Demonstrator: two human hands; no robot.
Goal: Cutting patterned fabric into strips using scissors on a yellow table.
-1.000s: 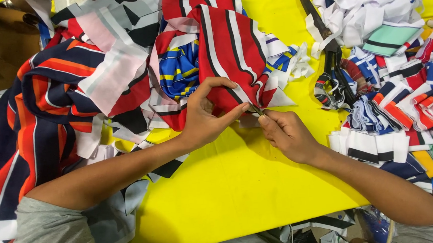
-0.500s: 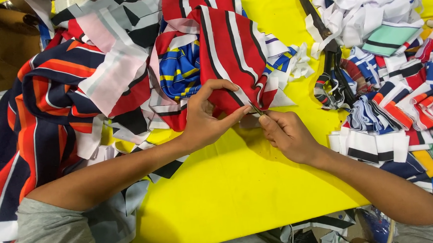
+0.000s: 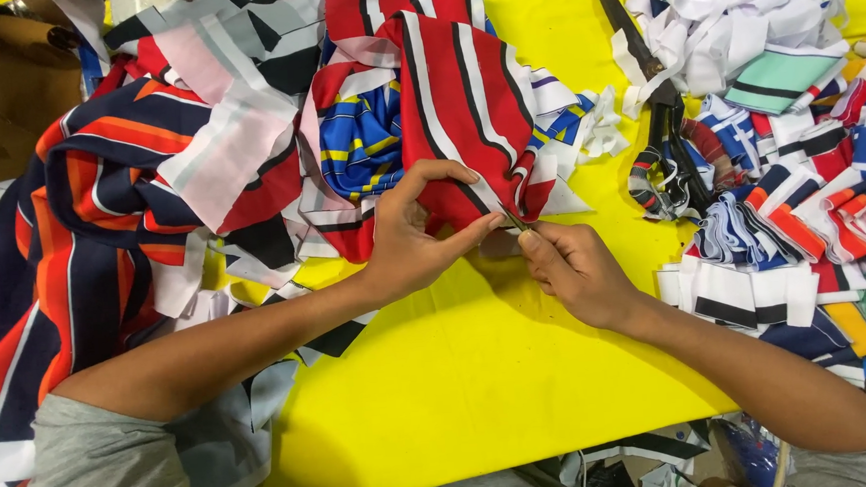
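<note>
A person sits at a yellow worktop (image 3: pixel 481 371) heaped with striped fabric offcuts. The left hand (image 3: pixel 408 240) pinches the lower edge of a red cloth (image 3: pixel 465 111) with black and white stripes, thumb and fingers closed on it near the worktop's middle. The right hand (image 3: pixel 580 270) meets it just beside that edge, fingers closed around a small thin tool (image 3: pixel 514 218) whose tip touches the cloth; what kind of tool is too small to tell. The step in hand looks like picking or snipping at a seam. A next move would need the cloth held taut and the tip kept on the seam. Large scissors (image 3: pixel 660 109) lie well apart, near folded strips (image 3: pixel 757 294) at right.
</note>
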